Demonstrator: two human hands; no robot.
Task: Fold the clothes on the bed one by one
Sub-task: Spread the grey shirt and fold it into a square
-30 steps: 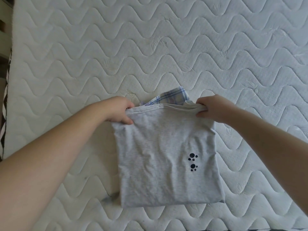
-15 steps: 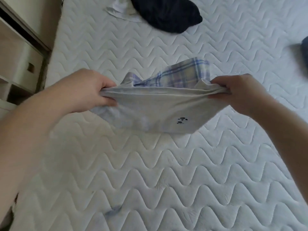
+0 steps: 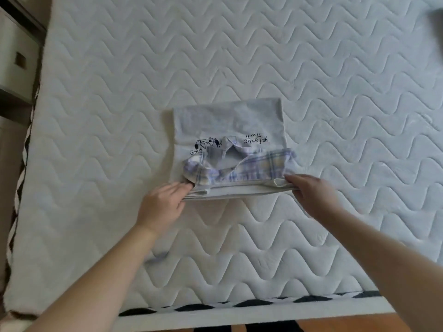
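A folded grey shirt (image 3: 227, 121) with a blue plaid collar (image 3: 261, 168) lies flat on the white quilted mattress (image 3: 239, 56). Its black cartoon print and lettering face up, upside down to me. My left hand (image 3: 165, 204) holds the near left corner of the shirt, fingertips tucked in at the fold under the collar. At the near right corner, my right hand (image 3: 309, 192) pinches the folded edge. The far half of the shirt rests on the bed.
A pale cabinet (image 3: 16, 63) stands left of the bed. The mattress's near edge has a black-and-white trim (image 3: 239, 305), with wooden floor (image 3: 335, 324) below it. A dark piece of clothing (image 3: 438, 13) shows at the top right corner.
The shirt was lifted off the bed by both hands, turned over and laid down further out. The printed front and collar now face up. My view has tilted down.
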